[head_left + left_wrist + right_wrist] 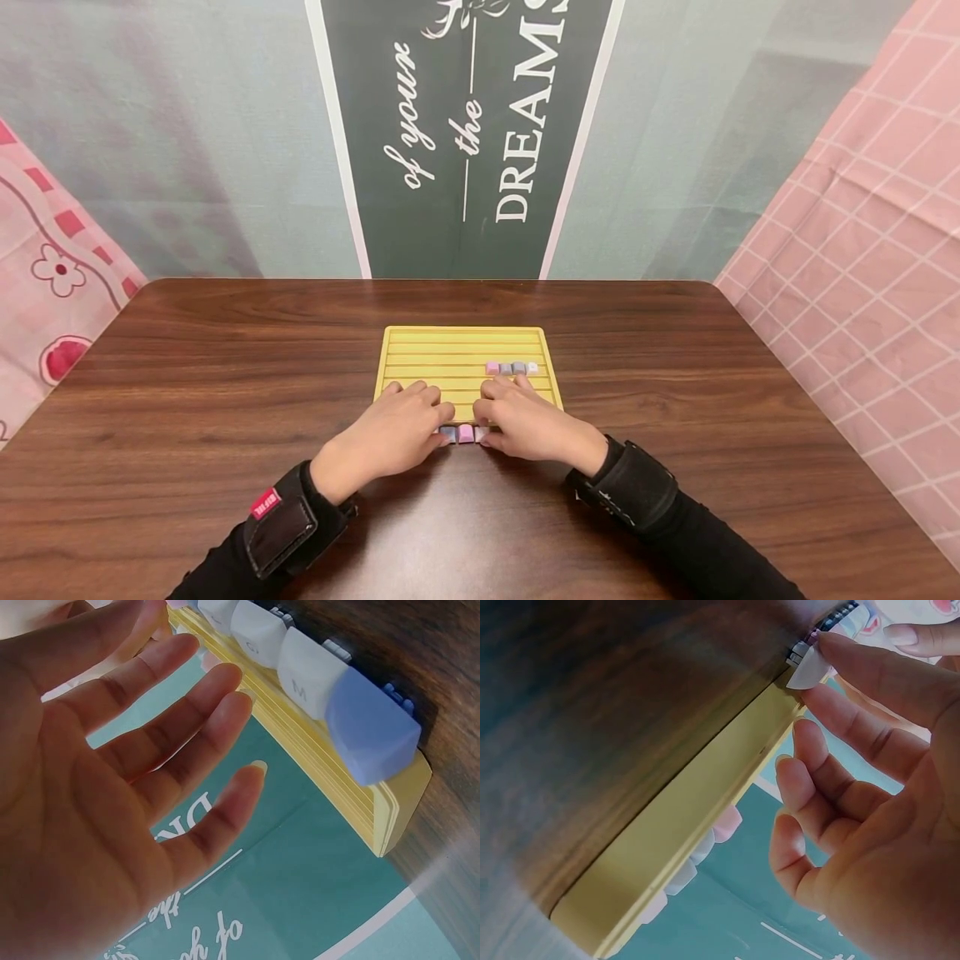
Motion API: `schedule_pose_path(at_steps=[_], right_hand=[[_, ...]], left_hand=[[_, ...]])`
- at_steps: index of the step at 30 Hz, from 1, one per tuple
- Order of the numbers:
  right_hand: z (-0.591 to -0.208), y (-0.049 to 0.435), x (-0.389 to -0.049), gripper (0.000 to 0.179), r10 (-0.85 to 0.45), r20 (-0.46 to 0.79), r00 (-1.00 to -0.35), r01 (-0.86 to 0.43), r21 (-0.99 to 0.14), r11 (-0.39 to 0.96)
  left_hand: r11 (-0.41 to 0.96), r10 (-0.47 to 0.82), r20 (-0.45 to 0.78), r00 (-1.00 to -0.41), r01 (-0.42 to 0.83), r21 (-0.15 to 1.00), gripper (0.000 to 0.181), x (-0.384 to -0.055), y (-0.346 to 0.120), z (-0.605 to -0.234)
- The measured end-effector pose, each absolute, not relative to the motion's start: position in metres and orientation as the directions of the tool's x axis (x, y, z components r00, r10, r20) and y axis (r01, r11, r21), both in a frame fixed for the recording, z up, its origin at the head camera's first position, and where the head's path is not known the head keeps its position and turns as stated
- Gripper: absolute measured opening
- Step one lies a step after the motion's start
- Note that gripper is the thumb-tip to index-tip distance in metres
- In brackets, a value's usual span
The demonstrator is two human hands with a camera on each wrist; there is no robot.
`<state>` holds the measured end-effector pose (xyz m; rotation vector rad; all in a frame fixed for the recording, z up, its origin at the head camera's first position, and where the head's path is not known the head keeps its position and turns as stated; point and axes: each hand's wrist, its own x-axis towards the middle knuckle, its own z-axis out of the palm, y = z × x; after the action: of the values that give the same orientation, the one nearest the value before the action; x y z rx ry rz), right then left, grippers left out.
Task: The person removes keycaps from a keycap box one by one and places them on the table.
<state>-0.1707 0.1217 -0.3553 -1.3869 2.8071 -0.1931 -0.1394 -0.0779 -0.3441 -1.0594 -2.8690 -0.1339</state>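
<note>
A row of keycaps stands along the front edge of a yellow ridged tray (431,337), with a pink keycap (466,433) between my two hands. The thumb and forefinger of my right hand (521,425) pinch a pale keycap (810,671) at the right end. Nearby, my left hand (393,425) has its thumb beside a blue-grey keycap (447,433), with the fingers loosely extended over the tray. In the left wrist view, a blue keycap (371,727) ends the row at the tray's corner, beside a white keycap marked M (307,675); the left thumb's tip is out of that view.
Several more keycaps, among them a pink one (492,367) and a white one (532,367), sit in a slot at the tray's right. The tray lies on a dark wooden table (247,367). Printed cloth (465,242) hangs behind the table's far edge.
</note>
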Motion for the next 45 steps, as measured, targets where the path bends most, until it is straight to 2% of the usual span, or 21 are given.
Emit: schedule_pose_path(at_steps=[20, 31, 45], right_hand=[[-0.353, 0.124, -0.169, 0.017, -0.788, 0.09, -0.609, -0.792, -0.127, 0.597], [-0.351, 0.126, -0.17, 0.015, -0.79, 0.087, -0.606, -0.793, -0.143, 0.592], [-0.339, 0.133, -0.173, 0.012, -0.751, 0.101, -0.652, -0.75, -0.233, 0.619]], left_hand=[[0.754, 0.647, 0.139, -0.75, 0.656, 0.03, 0.011, -0.14, -0.082, -0.342], [0.757, 0.638, 0.143, -0.757, 0.65, 0.062, 0.008, -0.142, -0.087, -0.337], [0.765, 0.625, 0.17, -0.762, 0.641, 0.064, 0.01, -0.149, -0.098, -0.334]])
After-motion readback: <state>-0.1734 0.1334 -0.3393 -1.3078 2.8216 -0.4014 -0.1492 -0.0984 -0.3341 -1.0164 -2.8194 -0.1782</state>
